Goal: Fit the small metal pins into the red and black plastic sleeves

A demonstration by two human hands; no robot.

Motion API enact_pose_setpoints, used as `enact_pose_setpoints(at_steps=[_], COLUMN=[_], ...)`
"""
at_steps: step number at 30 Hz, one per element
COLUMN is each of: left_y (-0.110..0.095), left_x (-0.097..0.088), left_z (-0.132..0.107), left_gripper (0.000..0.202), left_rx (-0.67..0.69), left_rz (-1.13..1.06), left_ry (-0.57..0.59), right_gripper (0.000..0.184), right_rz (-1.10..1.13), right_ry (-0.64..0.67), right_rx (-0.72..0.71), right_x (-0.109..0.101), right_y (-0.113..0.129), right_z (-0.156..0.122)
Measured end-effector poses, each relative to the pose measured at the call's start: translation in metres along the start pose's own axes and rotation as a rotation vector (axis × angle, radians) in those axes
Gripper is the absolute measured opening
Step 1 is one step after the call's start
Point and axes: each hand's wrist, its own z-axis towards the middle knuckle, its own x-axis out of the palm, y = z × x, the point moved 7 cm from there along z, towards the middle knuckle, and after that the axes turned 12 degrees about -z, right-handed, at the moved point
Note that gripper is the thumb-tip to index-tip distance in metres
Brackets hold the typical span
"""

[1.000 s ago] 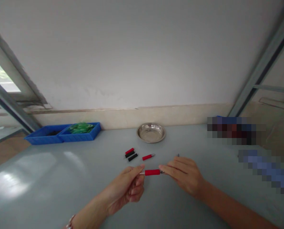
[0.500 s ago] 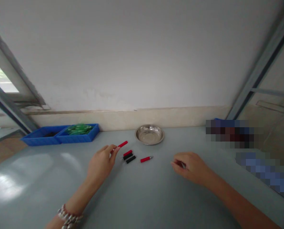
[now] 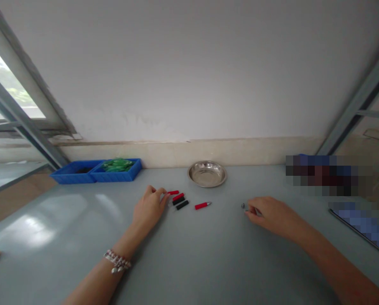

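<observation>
My left hand (image 3: 149, 206) pinches the left end of a red pen barrel piece (image 3: 173, 192) low over the table. Close beside it lie another red pen barrel piece (image 3: 178, 197) and two black pen barrel pieces (image 3: 182, 205). A red pen front half with a silver tip (image 3: 202, 206) lies apart, to their right. My right hand (image 3: 267, 214) is curled, with its thumb and forefinger close together. A small grey metal piece (image 3: 243, 206) shows just off those fingertips; whether they touch it I cannot tell. Inside the curled fingers, the contents are hidden.
A shallow steel bowl (image 3: 207, 185) stands near the wall. Two blue trays (image 3: 78, 178) sit at back left, one with green packets (image 3: 117, 164) in it. Blurred items (image 3: 323, 176) occupy the back right. Metal frame posts (image 3: 356, 97) rise at both sides.
My left hand has lowered the red pen barrel piece to beside the other pieces. A small grey metal piece now shows by my right fingertips. The view has shifted slightly left.
</observation>
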Motion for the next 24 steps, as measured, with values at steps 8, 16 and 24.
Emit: enact_pose_setpoints(at_steps=[8, 16, 24], left_y=[-0.002, -0.026, -0.028], left_x=[0.008, 0.012, 0.017], left_z=[0.004, -0.006, -0.009], left_gripper=[0.034, 0.052, 0.056], left_rx=[0.053, 0.179, 0.216], left_rz=[-0.071, -0.136, -0.189], left_ry=[0.031, 0.089, 0.108], right_gripper=[0.016, 0.020, 0.017], right_rz=[-0.036, -0.089, -0.047], right_ry=[-0.102, -0.086, -0.059], right_rx=[-0.019, -0.055, -0.059], right_x=[-0.004, 0.007, 0.015], right_y=[0.005, 0.000, 0.002], right_z=[0.000, 0.002, 0.006])
